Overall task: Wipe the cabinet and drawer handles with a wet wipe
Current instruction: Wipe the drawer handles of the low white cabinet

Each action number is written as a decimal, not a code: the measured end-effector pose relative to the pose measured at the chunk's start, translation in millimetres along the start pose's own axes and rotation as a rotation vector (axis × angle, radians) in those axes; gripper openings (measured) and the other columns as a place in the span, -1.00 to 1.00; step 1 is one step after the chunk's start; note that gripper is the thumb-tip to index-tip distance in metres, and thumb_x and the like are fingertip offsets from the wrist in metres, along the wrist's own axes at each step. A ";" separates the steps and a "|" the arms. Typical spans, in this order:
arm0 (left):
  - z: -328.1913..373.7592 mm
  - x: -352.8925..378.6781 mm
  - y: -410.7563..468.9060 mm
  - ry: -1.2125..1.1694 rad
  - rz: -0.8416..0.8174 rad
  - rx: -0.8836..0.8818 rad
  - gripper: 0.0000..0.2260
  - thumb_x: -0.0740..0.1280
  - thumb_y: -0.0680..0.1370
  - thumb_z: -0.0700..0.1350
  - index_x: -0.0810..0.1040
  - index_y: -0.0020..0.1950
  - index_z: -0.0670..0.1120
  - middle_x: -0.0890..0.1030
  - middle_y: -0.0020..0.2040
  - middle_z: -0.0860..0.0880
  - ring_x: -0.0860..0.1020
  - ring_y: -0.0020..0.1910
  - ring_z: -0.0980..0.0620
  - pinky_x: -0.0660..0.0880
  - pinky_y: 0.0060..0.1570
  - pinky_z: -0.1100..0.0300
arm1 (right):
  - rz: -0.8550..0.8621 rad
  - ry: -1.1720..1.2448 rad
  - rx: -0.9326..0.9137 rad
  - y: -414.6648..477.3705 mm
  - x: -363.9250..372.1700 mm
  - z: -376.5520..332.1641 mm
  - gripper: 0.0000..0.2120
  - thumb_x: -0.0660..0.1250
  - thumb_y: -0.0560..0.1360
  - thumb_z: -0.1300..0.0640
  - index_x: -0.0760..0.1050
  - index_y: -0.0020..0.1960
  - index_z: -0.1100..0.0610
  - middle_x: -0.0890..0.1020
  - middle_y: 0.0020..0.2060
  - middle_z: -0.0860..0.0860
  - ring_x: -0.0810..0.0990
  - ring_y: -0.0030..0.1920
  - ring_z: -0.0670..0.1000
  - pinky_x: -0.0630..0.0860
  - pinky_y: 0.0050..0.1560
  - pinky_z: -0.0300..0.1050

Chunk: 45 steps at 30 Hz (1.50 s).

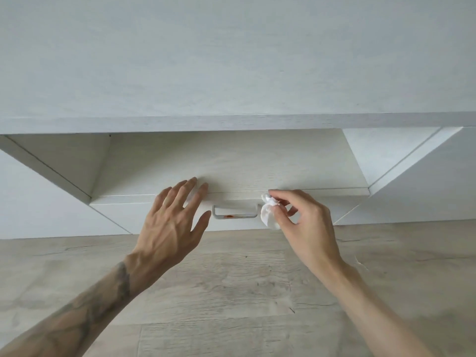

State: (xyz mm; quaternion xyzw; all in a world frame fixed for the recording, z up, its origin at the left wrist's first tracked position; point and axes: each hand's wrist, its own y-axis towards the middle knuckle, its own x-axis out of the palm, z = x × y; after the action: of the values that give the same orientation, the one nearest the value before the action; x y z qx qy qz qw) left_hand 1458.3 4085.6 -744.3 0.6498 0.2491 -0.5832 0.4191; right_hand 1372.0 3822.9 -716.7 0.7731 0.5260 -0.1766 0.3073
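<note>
Right hand [306, 222]: fingertips pinched on a bunched white wet wipe [269, 213], which presses against the right end of the white drawer handle [234, 212]; an orange-red smudge [229, 216] shows on the handle's front bar. Left hand [171, 225]: fingers spread and holding nothing, tips laid flat on the top edge of the drawer front [296, 193], thumb just beside the handle's left end. The drawer stands pulled out under the white cabinet top [231, 123], above pale wood-look floor [231, 292].
</note>
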 end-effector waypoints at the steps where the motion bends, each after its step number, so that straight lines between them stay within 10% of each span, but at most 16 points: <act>1: 0.6 2.3 -2.4 0.004 0.001 -0.006 -0.46 0.17 0.71 0.13 0.41 0.63 -0.11 0.43 0.59 -0.17 0.44 0.54 -0.20 0.37 0.53 -0.17 | 0.000 0.011 -0.009 -2.1 7.6 2.0 -0.74 0.45 0.55 0.31 0.70 0.15 0.03 0.66 -0.05 -0.26 0.57 -0.08 -0.28 0.41 -0.04 -0.50; 13: -10.2 25.1 -25.4 0.080 0.092 -0.014 -0.48 0.20 0.75 0.05 0.32 0.69 -0.10 0.32 0.66 -0.20 0.33 0.63 -0.22 0.25 0.61 -0.21 | 0.045 -0.008 -0.100 -21.0 65.3 5.9 -0.71 0.43 0.55 0.40 0.73 0.16 0.11 0.67 0.04 -0.06 0.68 -0.02 -0.04 0.65 0.02 -0.06; 45: -22.8 87.0 -19.1 0.170 0.263 -0.023 -0.28 0.28 0.72 0.10 0.00 0.77 -0.03 0.11 0.74 -0.16 0.09 0.72 -0.20 -0.15 0.69 -0.19 | 0.101 -0.194 -0.344 -11.8 82.3 34.3 -0.76 0.56 0.43 0.41 0.75 0.06 0.21 0.70 -0.10 0.04 0.58 -0.05 0.09 0.55 0.02 -0.16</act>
State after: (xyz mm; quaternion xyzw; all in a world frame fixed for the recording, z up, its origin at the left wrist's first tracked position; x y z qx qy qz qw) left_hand 1472.3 4100.2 -834.0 0.7191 0.2032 -0.4633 0.4765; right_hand 1394.5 3861.3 -794.9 0.7141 0.4770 -0.1421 0.4923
